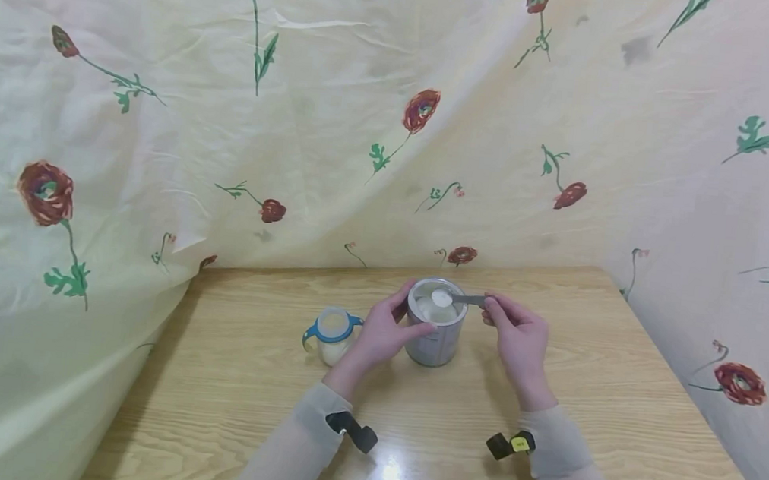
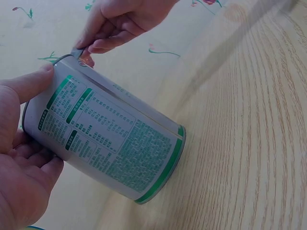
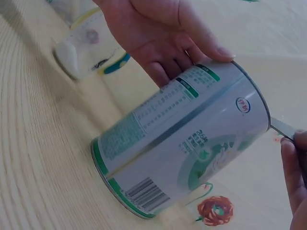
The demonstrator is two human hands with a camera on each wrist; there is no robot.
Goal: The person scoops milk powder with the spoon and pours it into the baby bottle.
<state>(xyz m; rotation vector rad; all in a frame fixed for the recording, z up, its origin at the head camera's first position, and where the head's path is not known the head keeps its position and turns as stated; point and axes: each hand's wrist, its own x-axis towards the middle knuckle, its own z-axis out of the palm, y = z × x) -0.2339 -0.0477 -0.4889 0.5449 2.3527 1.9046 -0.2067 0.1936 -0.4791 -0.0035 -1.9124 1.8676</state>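
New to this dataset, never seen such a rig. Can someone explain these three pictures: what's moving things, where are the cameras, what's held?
No robot here: these are a person's bare hands. The wide picture comes from a camera worn on the head, looking forward and down. The two close-ups come from wrist cameras, one on each arm, so the same can shows from opposite sides.

On the wooden table stands an open metal can. The left hand grips it near the rim; the right hand holds a scoop by its handle, its bowl at the can's mouth. Beside the left hand is a bottle with blue handles. Behind hangs a flowered cloth.
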